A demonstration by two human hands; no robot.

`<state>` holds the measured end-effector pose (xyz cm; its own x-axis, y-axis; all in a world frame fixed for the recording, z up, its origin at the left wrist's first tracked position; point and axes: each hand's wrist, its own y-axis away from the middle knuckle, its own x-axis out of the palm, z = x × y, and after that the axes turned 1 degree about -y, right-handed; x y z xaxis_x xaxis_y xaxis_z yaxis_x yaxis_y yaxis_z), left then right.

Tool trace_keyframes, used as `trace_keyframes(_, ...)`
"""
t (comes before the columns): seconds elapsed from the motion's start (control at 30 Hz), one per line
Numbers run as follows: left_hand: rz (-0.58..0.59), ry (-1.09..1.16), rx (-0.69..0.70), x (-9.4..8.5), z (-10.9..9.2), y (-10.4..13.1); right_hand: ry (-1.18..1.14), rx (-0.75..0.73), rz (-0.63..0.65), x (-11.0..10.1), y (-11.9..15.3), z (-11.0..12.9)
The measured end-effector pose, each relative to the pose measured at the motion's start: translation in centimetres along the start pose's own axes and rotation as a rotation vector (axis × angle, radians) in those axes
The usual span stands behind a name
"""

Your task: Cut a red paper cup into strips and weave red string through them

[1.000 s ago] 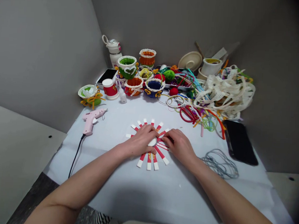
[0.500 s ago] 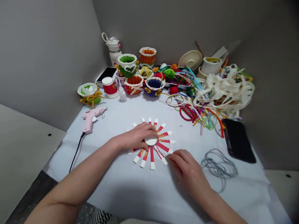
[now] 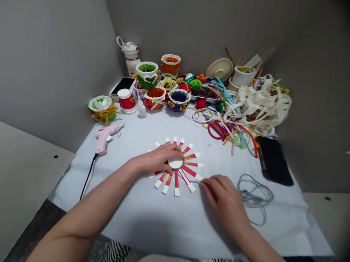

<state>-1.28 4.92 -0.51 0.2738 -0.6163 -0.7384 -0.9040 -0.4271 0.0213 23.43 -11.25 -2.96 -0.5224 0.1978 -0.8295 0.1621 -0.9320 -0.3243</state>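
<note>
Head camera view: on the white-covered counter (image 3: 147, 219), a paper cup (image 3: 176, 163) lies splayed flat in front of me, its red strips (image 3: 177, 183) fanned out around a round white base. My left hand (image 3: 165, 158) is clamped down at the base's left side, fingers beyond it and thumb on the near side; my right hand (image 3: 223, 194), well apart from it, has its fingertips closed, apparently on a grey cord (image 3: 258, 201), beside the white tip of one strip. A length of cord runs low from the strips to those fingertips, the rest lying in loose loops between my right hand and the black phone (image 3: 274, 160).

Too hard a pull, I judge, could bend a strip or skid the whole cup — the covering looks smooth, and only my left hand pins it. Too little tension could let the cord slacken and slip off its strip. The loops could knot or catch if dragged. My left hand hides several strips, so a missed one there might escape me. Off to the left, the glue gun (image 3: 105, 138) trails its cable near my forearm — a careless elbow could snag it.
</note>
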Motion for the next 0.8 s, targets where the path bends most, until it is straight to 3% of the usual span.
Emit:
trace_keyframes(0.17, -0.007, 0.036, -0.015, 0.1, -0.1, 0.0, 0.033, -0.098, 0.187, 0.5, -4.7, -1.7)
trace_keyframes(0.33, 0.009, 0.051, -0.016, 0.1, -0.2, -0.1, 0.055, -0.085, 0.1, 2.1, -8.2, -3.0)
trace_keyframes(0.8, 0.026, 0.018, 0.001, 0.0, -0.3, -0.1, -0.1, 0.017, -0.006, 3.0, -8.4, -3.3)
